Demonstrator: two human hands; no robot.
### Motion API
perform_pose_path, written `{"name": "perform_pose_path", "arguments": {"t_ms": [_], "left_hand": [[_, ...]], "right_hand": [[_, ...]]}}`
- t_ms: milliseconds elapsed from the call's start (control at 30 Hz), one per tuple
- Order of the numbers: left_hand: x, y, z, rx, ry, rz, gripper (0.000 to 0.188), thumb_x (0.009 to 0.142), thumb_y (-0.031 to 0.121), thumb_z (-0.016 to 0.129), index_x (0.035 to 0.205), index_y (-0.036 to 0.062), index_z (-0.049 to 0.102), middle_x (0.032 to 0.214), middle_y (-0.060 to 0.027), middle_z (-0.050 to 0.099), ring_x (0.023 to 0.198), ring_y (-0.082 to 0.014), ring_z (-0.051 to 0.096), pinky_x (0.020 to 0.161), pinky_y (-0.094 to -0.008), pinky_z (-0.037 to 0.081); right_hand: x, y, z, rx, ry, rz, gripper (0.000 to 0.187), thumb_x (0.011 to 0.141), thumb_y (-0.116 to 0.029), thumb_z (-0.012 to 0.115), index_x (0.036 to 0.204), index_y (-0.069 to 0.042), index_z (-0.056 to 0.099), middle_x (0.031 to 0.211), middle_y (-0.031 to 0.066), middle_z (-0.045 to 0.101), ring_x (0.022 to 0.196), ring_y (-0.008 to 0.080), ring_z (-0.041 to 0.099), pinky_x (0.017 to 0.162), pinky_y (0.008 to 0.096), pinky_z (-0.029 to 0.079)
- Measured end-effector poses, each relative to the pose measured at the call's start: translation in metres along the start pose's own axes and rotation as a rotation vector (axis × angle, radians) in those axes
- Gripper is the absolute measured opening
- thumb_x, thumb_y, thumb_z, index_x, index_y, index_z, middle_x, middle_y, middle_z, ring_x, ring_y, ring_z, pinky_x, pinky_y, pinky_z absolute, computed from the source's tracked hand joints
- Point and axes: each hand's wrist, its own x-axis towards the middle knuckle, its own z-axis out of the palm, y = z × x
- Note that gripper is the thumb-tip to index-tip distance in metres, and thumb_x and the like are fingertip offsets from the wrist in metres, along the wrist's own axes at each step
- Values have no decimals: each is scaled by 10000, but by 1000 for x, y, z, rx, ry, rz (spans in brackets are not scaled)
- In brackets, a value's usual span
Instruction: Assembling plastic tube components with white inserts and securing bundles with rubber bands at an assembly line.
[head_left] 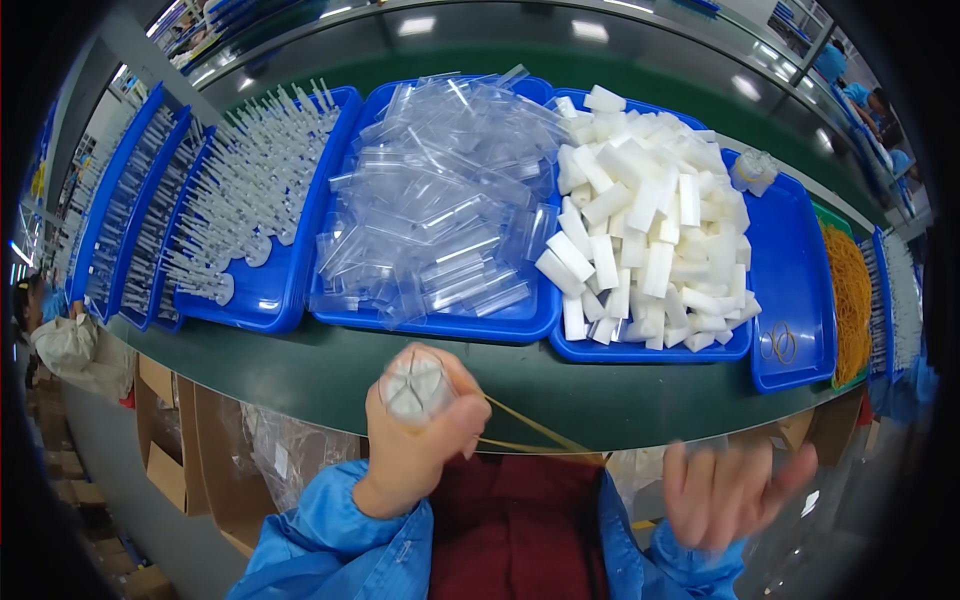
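My left hand (pixel 425 430) is closed around an upright bundle of whitish pieces (pixel 415 388), whose ends form a round top split into wedges. A yellowish rubber band (pixel 535 425) stretches from this hand toward the right in two strands that draw together. Whether it reaches my right hand is hard to make out. My right hand (pixel 725 495) is raised at the lower right, blurred by motion, with its fingers apart and thumb out; nothing shows in it.
Along the green table (pixel 330 375) stand blue trays: white stemmed plastic parts (pixel 265 160), clear plastic pieces (pixel 440 200), white blocks (pixel 650 215). Further right, a blue tray (pixel 795 270) holds loose rubber bands (pixel 778 343), beside a rubber band heap (pixel 848 300). Cardboard boxes (pixel 205 450) stand below.
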Motion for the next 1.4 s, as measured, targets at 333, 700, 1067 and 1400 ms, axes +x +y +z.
{"name": "perform_pose_path", "arguments": {"t_ms": [333,700,1067,1400], "left_hand": [[-11,-9,22,652,-662,434,605,723,122,898,1241,31,599,845,-76,706,700,-252,699,629,-330,560],[-7,-3,2,352,-592,-262,422,811,120,849,1166,-2,654,883,-12,660,778,-61,604,692,-241,508],[-14,-30,18,199,-138,52,723,892,197,766,1458,-49,388,713,-47,605,503,-111,540,479,-224,470],[-10,-35,10,862,-558,390,1139,710,104,845,1583,-58,130,991,-171,693,878,-326,714,766,-387,563]], "right_hand": [[5,17,-7,-1006,239,313,1069,564,-391,970,1409,31,471,1318,179,622,1122,258,664,973,381,494],[11,-10,33,-1454,-638,610,461,866,-496,714,1121,-113,698,955,-19,710,913,154,656,920,355,429],[1,48,10,-116,403,487,981,723,-465,863,1466,11,435,1354,123,598,1147,154,521,940,299,349],[15,46,15,-1022,-2,215,512,662,-100,868,1116,-74,632,1090,95,620,933,277,598,775,378,503]]}}
